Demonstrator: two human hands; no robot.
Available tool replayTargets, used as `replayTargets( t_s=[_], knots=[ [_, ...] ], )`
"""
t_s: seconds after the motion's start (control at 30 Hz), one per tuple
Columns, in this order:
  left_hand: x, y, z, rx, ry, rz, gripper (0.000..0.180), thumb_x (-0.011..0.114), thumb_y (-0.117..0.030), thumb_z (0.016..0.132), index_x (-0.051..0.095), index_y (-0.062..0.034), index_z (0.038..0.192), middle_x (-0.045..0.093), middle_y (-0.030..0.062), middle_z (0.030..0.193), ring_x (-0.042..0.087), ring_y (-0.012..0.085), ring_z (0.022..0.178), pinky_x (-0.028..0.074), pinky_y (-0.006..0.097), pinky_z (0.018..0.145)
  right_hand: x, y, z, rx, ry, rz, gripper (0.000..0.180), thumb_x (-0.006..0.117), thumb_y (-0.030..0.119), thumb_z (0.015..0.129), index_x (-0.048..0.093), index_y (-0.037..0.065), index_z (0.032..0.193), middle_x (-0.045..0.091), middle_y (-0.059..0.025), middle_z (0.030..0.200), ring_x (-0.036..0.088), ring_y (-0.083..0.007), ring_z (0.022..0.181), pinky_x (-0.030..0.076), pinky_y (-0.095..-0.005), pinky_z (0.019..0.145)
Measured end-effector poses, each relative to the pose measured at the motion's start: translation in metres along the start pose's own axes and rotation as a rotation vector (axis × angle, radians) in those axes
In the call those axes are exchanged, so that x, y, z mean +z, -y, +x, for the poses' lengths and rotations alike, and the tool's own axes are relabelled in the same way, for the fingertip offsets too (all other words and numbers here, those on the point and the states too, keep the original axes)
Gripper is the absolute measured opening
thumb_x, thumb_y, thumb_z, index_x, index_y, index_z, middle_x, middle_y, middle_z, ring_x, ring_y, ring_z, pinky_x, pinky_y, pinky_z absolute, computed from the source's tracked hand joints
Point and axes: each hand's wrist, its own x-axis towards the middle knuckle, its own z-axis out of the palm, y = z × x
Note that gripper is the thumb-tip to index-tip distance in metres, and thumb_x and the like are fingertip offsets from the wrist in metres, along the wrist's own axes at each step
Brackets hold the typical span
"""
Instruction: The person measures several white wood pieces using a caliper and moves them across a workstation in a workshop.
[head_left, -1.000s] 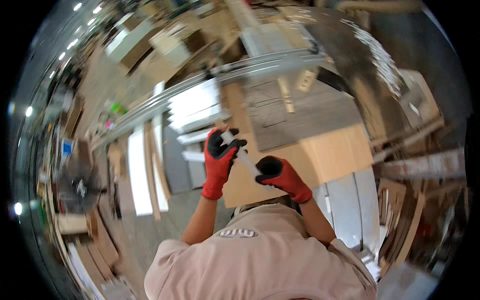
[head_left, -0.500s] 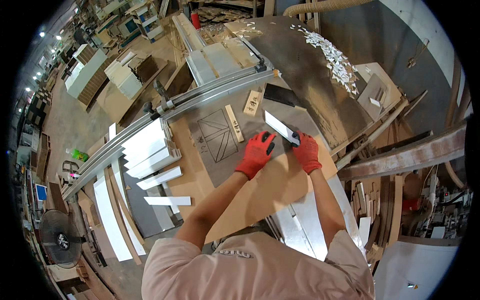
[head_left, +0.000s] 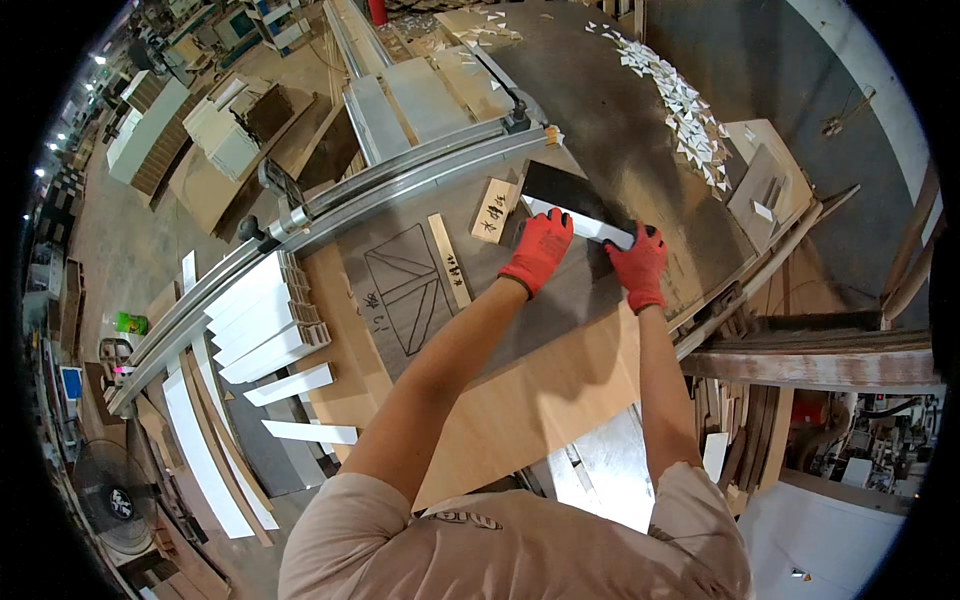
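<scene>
Left hand [head_left: 540,248], in a red knit glove: lying fingers-down over the near end of a narrow white strip with a pale edge [head_left: 585,226], fingers closed loosely across it. Whether the fingertips are curling under the strip is not visible.

Right hand [head_left: 638,262], in a matching red glove: clasping the far end of the same strip, fingers folded over its top. The end of the strip is disappearing beneath the glove, so its full length cannot be made out.

White strip: running between the two hands, tilted slightly, resting on or just above a dark square panel [head_left: 570,190]. Whether the two are actually touching is hard to tell.

Dark panel: sitting on a broad grey-brown table surface [head_left: 600,120], just beside a long curved metal rail [head_left: 400,185].

Near the left hand: a small pale wooden block with dark marks [head_left: 495,210] and a slim pale wooden stick [head_left: 449,260], both lying flat, apart from the strip. Beside them, a pencilled line drawing on the board [head_left: 405,285].

Further out: a light plywood sheet [head_left: 520,400] under the forearms; a stack of white boards [head_left: 265,320] to the left; a scatter of small white triangular offcuts [head_left: 680,100] at the far side of the table, too small to distinguish singly.
</scene>
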Motion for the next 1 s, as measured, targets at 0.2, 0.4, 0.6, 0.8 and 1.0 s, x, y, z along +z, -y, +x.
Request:
replayTargets(
  t_s=[0.2, 0.4, 0.6, 0.8, 1.0],
  knots=[
    [0.001, 0.005, -0.003, 0.017, -0.017, -0.077, 0.032, 0.058, -0.015, 0.086, 0.061, -0.0081, 0.117, 0.059, 0.0091, 0.102, 0.063, 0.0233, 0.085, 0.052, 0.035, 0.064, -0.012, -0.003, 0.013, 0.295, 0.104, 0.317, 0.060, 0.069, 0.032, 0.076, 0.054, 0.000, 0.126, 0.067, -0.0265, 0.111, 0.065, -0.0409, 0.105, 0.051, -0.0467, 0.089],
    [-0.001, 0.009, 0.000, 0.043, 0.033, -0.113, 0.033, 0.058, -0.016, 0.086, 0.061, -0.0091, 0.118, 0.059, 0.0090, 0.103, 0.062, 0.0250, 0.088, 0.052, 0.038, 0.065, -0.013, 0.021, 0.020, 0.286, 0.070, 0.073, 0.062, 0.067, 0.033, 0.076, 0.054, 0.000, 0.128, 0.067, -0.0268, 0.112, 0.064, -0.0412, 0.106, 0.050, -0.0475, 0.091],
    [0.001, 0.014, 0.002, 0.197, -0.009, -0.011, 0.028, 0.058, -0.015, 0.085, 0.063, -0.0121, 0.112, 0.059, 0.0082, 0.101, 0.061, 0.0260, 0.087, 0.051, 0.041, 0.064, -0.019, 0.021, 0.018, 0.233, 0.185, 0.026, 0.060, 0.068, 0.031, 0.077, 0.055, 0.003, 0.129, 0.066, -0.0233, 0.115, 0.062, -0.0389, 0.109, 0.050, -0.0484, 0.091],
    [-0.001, 0.017, 0.006, 0.169, -0.031, -0.059, 0.022, 0.058, -0.016, 0.085, 0.062, -0.0105, 0.106, 0.059, 0.0083, 0.101, 0.062, 0.0272, 0.090, 0.052, 0.041, 0.064, 0.009, 0.062, -0.006, -0.319, -0.040, -0.136, 0.056, 0.072, 0.026, 0.075, 0.058, 0.008, 0.126, 0.058, -0.0160, 0.124, 0.053, -0.0365, 0.116, 0.048, -0.0469, 0.093],
    [-0.023, 0.043, -0.002, 0.006, -0.151, -0.249, 0.023, 0.064, -0.018, 0.082, 0.064, -0.0090, 0.104, 0.062, 0.0112, 0.101, 0.064, 0.0297, 0.092, 0.054, 0.043, 0.073, 0.038, 0.090, -0.003, -0.361, -0.001, -0.261, 0.026, 0.057, 0.013, 0.085, 0.065, 0.007, 0.110, 0.060, -0.0134, 0.106, 0.060, -0.0309, 0.100, 0.055, -0.0403, 0.079]
  ],
)
